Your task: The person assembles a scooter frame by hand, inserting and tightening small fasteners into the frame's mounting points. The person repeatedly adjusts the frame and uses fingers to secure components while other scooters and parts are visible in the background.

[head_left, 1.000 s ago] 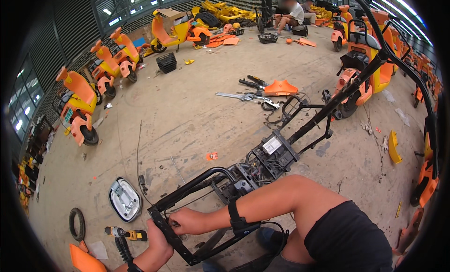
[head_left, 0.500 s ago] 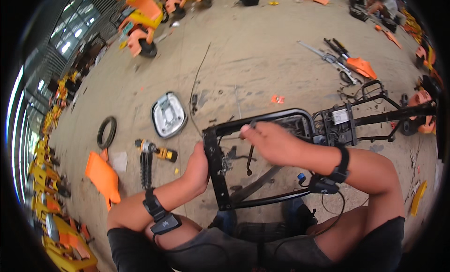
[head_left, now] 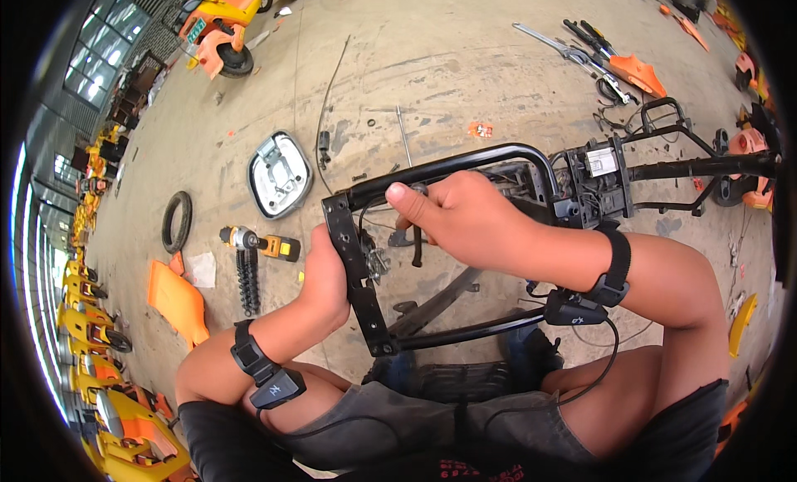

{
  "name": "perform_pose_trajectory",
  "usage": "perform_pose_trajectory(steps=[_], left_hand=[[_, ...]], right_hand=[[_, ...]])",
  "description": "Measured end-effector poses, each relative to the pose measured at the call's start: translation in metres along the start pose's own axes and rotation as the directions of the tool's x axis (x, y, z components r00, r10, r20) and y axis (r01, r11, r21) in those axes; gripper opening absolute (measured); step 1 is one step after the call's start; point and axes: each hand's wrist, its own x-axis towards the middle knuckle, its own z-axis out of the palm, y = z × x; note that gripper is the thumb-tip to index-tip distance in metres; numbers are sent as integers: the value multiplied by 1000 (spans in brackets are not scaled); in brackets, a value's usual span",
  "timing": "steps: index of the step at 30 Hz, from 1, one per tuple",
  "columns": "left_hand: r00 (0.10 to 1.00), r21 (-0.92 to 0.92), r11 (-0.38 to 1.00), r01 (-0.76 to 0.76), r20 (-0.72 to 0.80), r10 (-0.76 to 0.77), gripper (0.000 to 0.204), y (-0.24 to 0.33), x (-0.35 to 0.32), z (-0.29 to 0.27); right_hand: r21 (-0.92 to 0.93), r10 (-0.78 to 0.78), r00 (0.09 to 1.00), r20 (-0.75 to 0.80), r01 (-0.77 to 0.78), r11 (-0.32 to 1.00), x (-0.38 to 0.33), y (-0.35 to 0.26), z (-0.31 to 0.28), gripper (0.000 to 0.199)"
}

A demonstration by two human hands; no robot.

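Both hands were closed on the black metal tube frame [head_left: 465, 164]: left hand [head_left: 325, 276] at its end plate, right hand [head_left: 465, 216] around its top bar.

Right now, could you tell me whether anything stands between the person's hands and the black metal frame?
Nothing visible does. The left hand is already against the black metal frame at its end plate, and the right hand is closed over its top tube.
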Motion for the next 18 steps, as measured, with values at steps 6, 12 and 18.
perform_pose_trajectory(steps=[6,12,18], left_hand=[[999,-6,999,35,-27,-35,41,-1,3,-2],[1000,9,1000,-6,3,6,41,-3,4,-2],[1000,37,999,-11,10,11,44,-11,15,-10]], right_hand=[[167,8,998,60,-18,986,7,11,6,61],[332,67,980,188,-128,935,-2,21,12,45],[352,-36,999,24,25,936,0,21,12,36]])
